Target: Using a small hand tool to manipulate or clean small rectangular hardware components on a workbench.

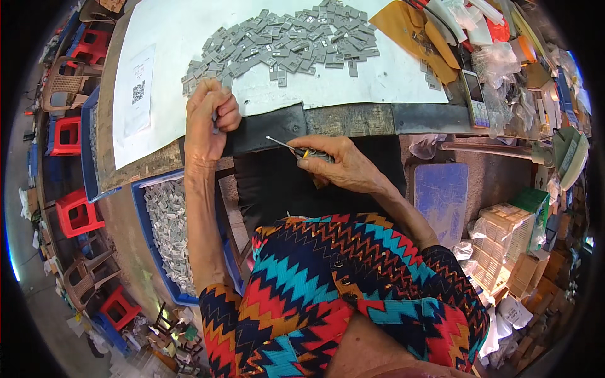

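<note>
Blue plastic makes the bin (144,220) on our left, low beside the worktop (346,120); it is full of small grey bits (169,233), maybe kept there for easy reach. Next we see the left hand (205,118), its grip curled around a small grey piece (215,121) near the front edge. Most of that piece is hidden, but what we see looks longer up and down. Just past it, a pile of flat grey pieces (296,44) lies on a white sheet (167,75), perhaps so they show up well. Then comes the thin tool (280,143). Its tip points left and a little away from the body, apart from the left hand, and its long side slants down to the right. The right hand (335,165) has its grip closed round the handle (307,153), we think to steady the tip. Far right, a phone (474,97) rests out of the way.
</note>
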`<control>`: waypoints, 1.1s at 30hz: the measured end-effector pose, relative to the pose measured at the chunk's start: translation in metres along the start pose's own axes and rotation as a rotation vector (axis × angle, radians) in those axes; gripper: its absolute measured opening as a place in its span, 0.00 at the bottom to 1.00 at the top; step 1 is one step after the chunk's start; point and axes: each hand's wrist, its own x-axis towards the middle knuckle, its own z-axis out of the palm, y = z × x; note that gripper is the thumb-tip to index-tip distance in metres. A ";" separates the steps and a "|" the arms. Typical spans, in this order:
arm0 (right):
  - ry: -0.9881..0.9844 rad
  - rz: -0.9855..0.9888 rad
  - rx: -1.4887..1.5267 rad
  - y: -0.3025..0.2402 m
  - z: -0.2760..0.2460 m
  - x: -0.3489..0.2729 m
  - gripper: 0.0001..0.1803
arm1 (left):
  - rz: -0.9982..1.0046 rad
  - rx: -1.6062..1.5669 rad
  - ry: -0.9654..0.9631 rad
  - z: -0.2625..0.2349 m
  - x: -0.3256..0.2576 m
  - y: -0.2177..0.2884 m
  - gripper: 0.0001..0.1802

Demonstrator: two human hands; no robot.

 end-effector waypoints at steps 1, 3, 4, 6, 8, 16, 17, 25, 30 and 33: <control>0.000 0.008 -0.014 -0.001 0.000 0.000 0.20 | 0.002 -0.001 0.002 0.002 -0.005 0.001 0.03; 0.000 0.040 0.012 -0.001 0.002 -0.001 0.19 | -0.013 -0.045 0.050 0.007 -0.015 0.002 0.06; 0.002 0.074 0.039 0.000 0.002 -0.002 0.19 | -0.013 -0.047 0.049 0.010 -0.019 0.001 0.06; -0.003 0.045 0.030 0.001 0.001 -0.002 0.18 | 0.063 0.072 0.089 0.015 -0.027 0.000 0.14; -0.011 0.014 0.022 -0.001 0.002 -0.003 0.17 | 0.060 0.034 0.053 0.011 -0.030 -0.001 0.13; -0.003 0.089 0.028 -0.008 0.004 -0.003 0.16 | -0.067 -0.452 -0.049 0.019 -0.034 -0.006 0.17; -0.004 0.090 0.027 -0.011 0.004 -0.004 0.16 | -0.062 -0.533 -0.050 0.019 -0.033 -0.009 0.18; 0.065 0.091 0.062 -0.010 -0.008 -0.008 0.17 | -0.130 -0.710 -0.227 0.018 -0.016 -0.029 0.22; 0.096 0.101 0.132 -0.019 -0.017 -0.010 0.17 | -0.205 -0.620 -0.200 0.025 -0.014 -0.030 0.22; 0.111 0.123 0.161 -0.022 -0.020 -0.011 0.18 | -0.211 -0.599 -0.222 0.022 -0.011 -0.034 0.21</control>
